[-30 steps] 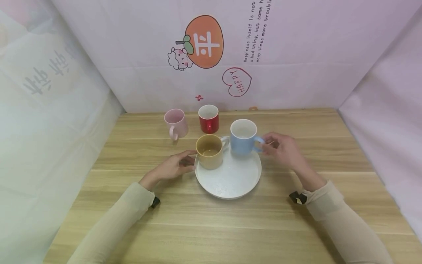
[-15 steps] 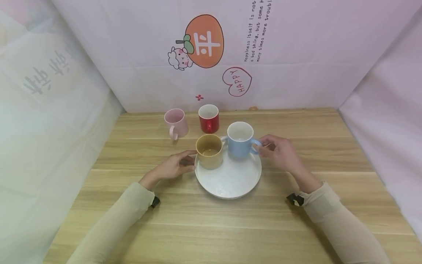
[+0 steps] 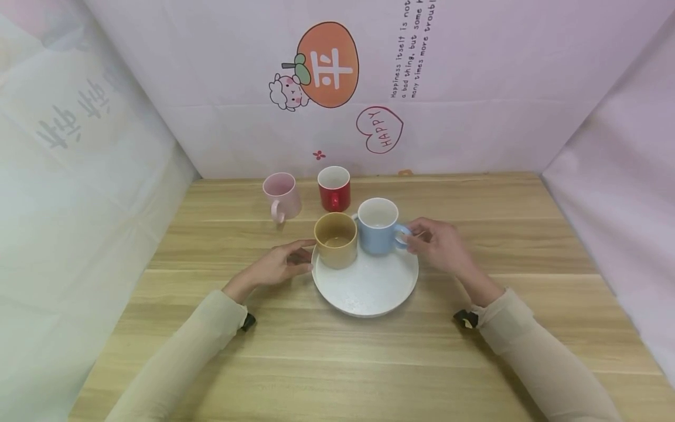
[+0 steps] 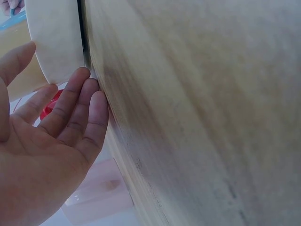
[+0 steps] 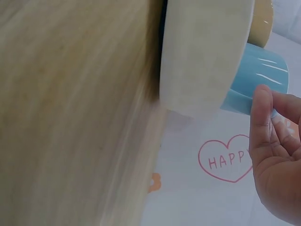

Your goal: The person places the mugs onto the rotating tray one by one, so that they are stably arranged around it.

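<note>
The place was a small cloth-walled tabletop booth; what kind of building held it could not be told. A wood-grain tabletop (image 3: 337, 369) spread beneath the left fingers (image 4: 65, 99) and right fingers (image 5: 261, 113). Beyond them it met a white printed cloth (image 3: 474, 117) bearing an orange fruit (image 3: 328, 64), a cartoon sheep (image 3: 286, 94), a red heart (image 3: 379, 130) reading HAPPY and English lettering (image 3: 415, 53). More pale fabric closed the sides: a left drape (image 3: 79, 234) left of the left fingers, a right drape (image 3: 622, 205) right of the right ones. Household crockery gave a domestic note: a mustard-yellow mug (image 3: 337, 252) and light-blue mug (image 3: 375, 239) between the fingers, a red mug (image 3: 334, 196) farther beyond.
</note>
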A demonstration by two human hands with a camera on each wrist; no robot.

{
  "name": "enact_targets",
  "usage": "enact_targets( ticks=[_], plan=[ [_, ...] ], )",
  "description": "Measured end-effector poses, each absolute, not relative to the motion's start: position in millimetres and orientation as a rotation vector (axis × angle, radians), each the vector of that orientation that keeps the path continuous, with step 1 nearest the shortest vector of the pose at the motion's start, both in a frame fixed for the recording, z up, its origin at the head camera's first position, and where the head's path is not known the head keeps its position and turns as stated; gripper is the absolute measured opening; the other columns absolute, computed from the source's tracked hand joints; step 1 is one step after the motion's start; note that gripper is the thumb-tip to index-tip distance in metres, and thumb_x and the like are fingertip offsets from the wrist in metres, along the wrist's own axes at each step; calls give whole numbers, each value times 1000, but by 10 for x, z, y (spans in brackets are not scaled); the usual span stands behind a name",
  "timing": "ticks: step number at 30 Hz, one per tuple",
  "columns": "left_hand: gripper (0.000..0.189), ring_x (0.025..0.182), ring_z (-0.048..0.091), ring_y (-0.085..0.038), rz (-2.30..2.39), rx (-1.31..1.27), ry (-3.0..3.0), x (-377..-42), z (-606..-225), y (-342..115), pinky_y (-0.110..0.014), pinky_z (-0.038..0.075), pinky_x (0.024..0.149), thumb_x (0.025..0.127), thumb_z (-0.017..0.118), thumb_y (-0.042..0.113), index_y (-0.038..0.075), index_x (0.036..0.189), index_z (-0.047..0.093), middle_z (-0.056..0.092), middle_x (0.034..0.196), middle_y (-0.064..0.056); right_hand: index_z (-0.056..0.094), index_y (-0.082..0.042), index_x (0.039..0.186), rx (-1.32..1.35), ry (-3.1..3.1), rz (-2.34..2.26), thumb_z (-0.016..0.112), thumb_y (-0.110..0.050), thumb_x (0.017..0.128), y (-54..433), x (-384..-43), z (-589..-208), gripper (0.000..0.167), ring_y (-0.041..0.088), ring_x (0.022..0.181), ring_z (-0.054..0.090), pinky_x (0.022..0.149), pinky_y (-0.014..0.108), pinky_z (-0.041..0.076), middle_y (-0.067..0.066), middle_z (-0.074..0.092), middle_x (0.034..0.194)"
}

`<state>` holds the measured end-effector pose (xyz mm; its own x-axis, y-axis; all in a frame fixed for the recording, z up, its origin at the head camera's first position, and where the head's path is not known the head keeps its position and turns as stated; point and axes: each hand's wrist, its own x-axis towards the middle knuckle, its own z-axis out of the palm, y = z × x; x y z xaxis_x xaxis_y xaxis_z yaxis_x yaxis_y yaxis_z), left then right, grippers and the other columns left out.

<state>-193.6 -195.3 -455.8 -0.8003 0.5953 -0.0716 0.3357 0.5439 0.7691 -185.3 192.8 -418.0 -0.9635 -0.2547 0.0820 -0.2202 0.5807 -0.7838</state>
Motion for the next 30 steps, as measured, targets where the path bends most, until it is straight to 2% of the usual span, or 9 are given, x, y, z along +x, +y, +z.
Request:
enact_targets(
  ticks=[14,21,30],
  plan=[
    [60,118,65,-26,1130,772,2450,-1930,-4557,-1959,-41,55,100,96,68,24,15,150,44,69,124,-12,68,-5,110,-409,2753,-1316,69,-16,94,1868,-1900,-4261,19,16,72,72,60,26,58,17,74,99],
    [60,118,65,-26,1124,759,2450,-1929,-4550,-1947,-39,56,99,96,69,23,16,150,44,69,124,-12,68,-2,110,-406,2697,-1332,68,-13,94,1871,-1917,-4270,19,18,75,74,66,34,63,19,73,101],
    [60,118,65,-25,1122,757,2457,-1931,-4553,-1953,-39,56,99,95,69,23,16,150,44,70,124,-11,69,-2,110,-395,2623,-1335,70,-13,93,1919,-1953,-4288,20,20,79,75,68,29,63,20,72,104]
  ],
)
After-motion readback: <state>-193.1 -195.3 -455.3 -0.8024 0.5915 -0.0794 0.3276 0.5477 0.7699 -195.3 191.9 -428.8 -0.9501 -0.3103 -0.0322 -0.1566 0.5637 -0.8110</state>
